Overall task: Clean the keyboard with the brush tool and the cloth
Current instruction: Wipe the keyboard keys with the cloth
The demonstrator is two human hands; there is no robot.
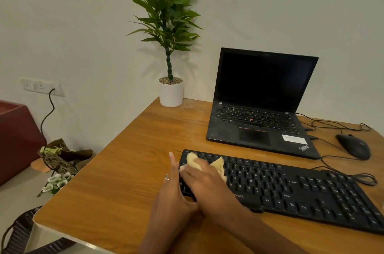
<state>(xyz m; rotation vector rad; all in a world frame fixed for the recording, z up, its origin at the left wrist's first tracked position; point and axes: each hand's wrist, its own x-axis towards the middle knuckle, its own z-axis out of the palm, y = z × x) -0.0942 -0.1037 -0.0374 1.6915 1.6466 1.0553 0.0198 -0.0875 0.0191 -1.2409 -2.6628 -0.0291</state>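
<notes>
A black keyboard [291, 189] lies slanted across the wooden desk [124, 170]. My right hand [205, 179] lies over its left end and holds a pale yellow cloth [217, 165] against the keys, with the cloth bunched under the fingers and poking out beyond them. My left hand [173, 187] rests along the keyboard's left edge with its fingers straight, steadying it. No brush tool is in view.
An open black laptop [259, 112] stands behind the keyboard. A black mouse [353, 145] and cables lie at the right. A white potted plant [170, 91] sits at the desk's back corner. Left of the desk are a bag, flowers and a red box.
</notes>
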